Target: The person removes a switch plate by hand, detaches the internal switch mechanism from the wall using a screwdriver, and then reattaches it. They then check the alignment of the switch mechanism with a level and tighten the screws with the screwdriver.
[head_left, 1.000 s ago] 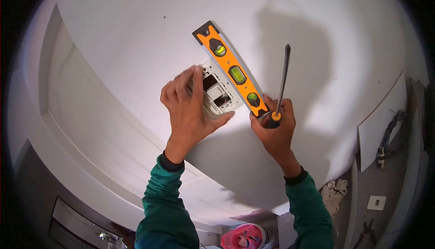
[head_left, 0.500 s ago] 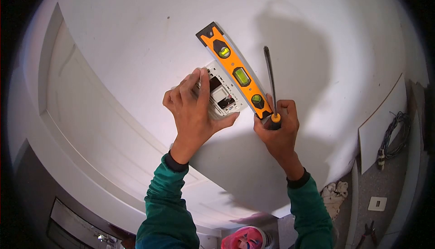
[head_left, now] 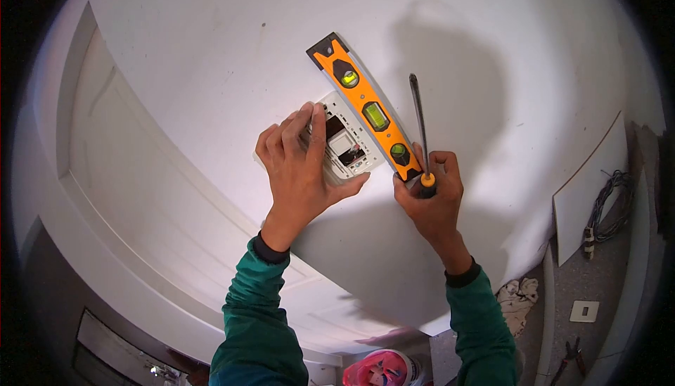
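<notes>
A white switch frame [head_left: 362,148] with a switch module and dark openings sits against the white wall [head_left: 225,91]. My left hand [head_left: 299,164] grips this frame, fingers over its left edge and thumb at its lower corner. Along the frame's right edge lies an orange spirit level [head_left: 375,114], tilted, with its black end up and to the left. My right hand [head_left: 434,193] pinches the level's lower end. The same hand also holds a screwdriver [head_left: 420,126], its shaft pointing up and its tip free of the wall.
A white panelled door [head_left: 133,154] is on the left. At the lower right, a coiled cable [head_left: 610,207] hangs by a white board [head_left: 583,210]. A white cover plate [head_left: 584,311], pliers [head_left: 569,363] and a cloth [head_left: 518,305] lie below. A pink-lined bucket [head_left: 380,368] stands at the bottom.
Almost nothing differs. The spirit level and both hands keep their places, with only a very slight shift of the level and the view.
</notes>
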